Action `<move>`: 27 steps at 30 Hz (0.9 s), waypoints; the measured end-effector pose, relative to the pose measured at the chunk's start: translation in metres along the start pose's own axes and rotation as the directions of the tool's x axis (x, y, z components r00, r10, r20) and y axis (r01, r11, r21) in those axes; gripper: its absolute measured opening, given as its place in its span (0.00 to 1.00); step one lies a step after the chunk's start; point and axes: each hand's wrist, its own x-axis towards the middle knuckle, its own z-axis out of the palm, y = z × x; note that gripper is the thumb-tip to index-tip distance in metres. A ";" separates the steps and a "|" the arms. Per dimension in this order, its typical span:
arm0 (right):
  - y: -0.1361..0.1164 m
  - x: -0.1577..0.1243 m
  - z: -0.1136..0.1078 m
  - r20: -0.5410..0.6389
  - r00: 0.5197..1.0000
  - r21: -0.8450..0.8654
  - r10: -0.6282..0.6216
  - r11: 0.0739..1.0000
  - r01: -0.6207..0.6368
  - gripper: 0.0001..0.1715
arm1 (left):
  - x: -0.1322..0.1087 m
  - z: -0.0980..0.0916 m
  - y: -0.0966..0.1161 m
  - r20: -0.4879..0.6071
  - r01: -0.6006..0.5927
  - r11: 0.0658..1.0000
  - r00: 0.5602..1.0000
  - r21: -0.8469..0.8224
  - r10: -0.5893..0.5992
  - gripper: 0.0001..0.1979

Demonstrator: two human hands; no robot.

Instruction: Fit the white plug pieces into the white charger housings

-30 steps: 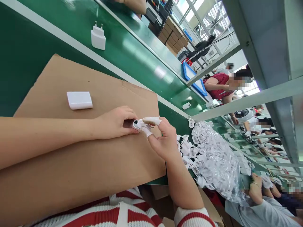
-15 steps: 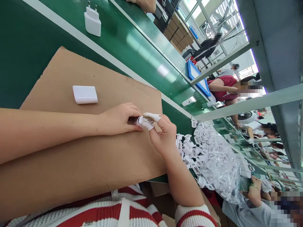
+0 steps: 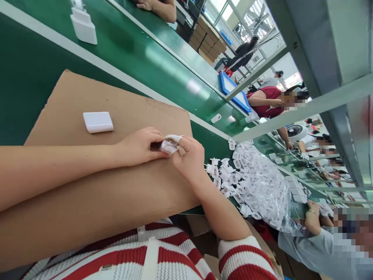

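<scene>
My left hand [image 3: 142, 146] is closed, pinching a small white plastic piece between thumb and fingers. Most of that piece is hidden by both hands. My right hand [image 3: 190, 157], with white coverings on its fingertips, meets it from the right, its thumb and fingers closed at the same piece. Both hands are just above a sheet of brown cardboard [image 3: 122, 186]. A flat white plastic housing [image 3: 98, 122] lies on the cardboard, beyond my left forearm.
A white plug charger [image 3: 83, 25] stands on the green belt [image 3: 163, 62] at the far left. White plug parts [image 3: 225, 175] lie heaped to my right beside a clear plastic bag [image 3: 259, 186] of more. Across the belt are a blue tray [image 3: 234, 91] and co-workers.
The view has shifted slightly, and the charger on the belt has slid left. My right fingertips now cover more of the white piece; its rounded end showed before.
</scene>
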 end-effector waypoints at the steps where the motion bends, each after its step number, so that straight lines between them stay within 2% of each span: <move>1: 0.001 -0.001 0.002 -0.020 1.000 0.009 0.019 1.000 -0.018 0.20 | 0.000 0.000 0.000 -0.004 -0.004 1.000 1.000 0.011 0.004 0.19; 3: 0.003 -0.007 0.002 -0.036 0.999 0.035 0.037 0.999 -0.035 0.21 | 0.000 -0.001 0.000 -0.017 -0.013 0.999 1.000 0.030 0.014 0.19; 5: 0.007 -0.024 -0.006 -0.035 0.999 0.026 0.022 0.999 -0.021 0.28 | 0.001 -0.001 0.000 -0.032 -0.011 0.999 0.999 0.046 0.012 0.19; 7: 0.013 -0.051 -0.018 -0.035 0.999 -0.065 0.019 0.998 -0.021 0.38 | 0.000 0.000 0.001 -0.043 0.008 0.998 0.999 0.062 -0.006 0.20; 9: 0.024 -0.083 -0.028 -0.038 0.997 -0.214 0.069 0.974 -0.076 0.43 | -0.001 0.000 0.004 -0.042 0.046 0.997 0.998 0.064 -0.043 0.23; 12: 0.051 -0.119 -0.034 -0.034 0.981 -0.352 0.191 0.917 -0.191 0.41 | 0.000 0.001 0.005 -0.032 0.099 0.995 0.995 0.027 -0.098 0.29; 14: 0.074 -0.126 -0.033 -0.030 0.973 -0.366 0.228 0.903 -0.223 0.36 | 0.002 0.001 0.004 -0.031 0.082 0.996 0.996 0.022 -0.082 0.29; 18: 0.119 -0.107 -0.032 -0.067 0.977 -0.356 0.204 0.910 -0.214 0.24 | 0.002 0.002 -0.002 -0.034 0.028 0.997 0.999 0.068 -0.026 0.23; 21: 0.137 -0.082 -0.044 -0.048 0.963 -0.378 0.266 0.887 -0.264 0.17 | -0.002 0.001 0.002 -0.023 0.074 0.995 0.997 0.063 -0.073 0.24; 24: 0.134 -0.055 -0.061 0.018 0.947 -0.391 0.320 0.874 -0.288 0.16 | 0.004 -0.004 0.013 0.010 0.234 0.972 0.972 -0.008 -0.234 0.27; 27: 0.116 -0.028 -0.066 -0.022 0.937 -0.185 0.348 0.920 -0.346 0.08 | 0.033 -0.019 0.024 0.022 0.328 0.945 0.945 -0.001 -0.328 0.28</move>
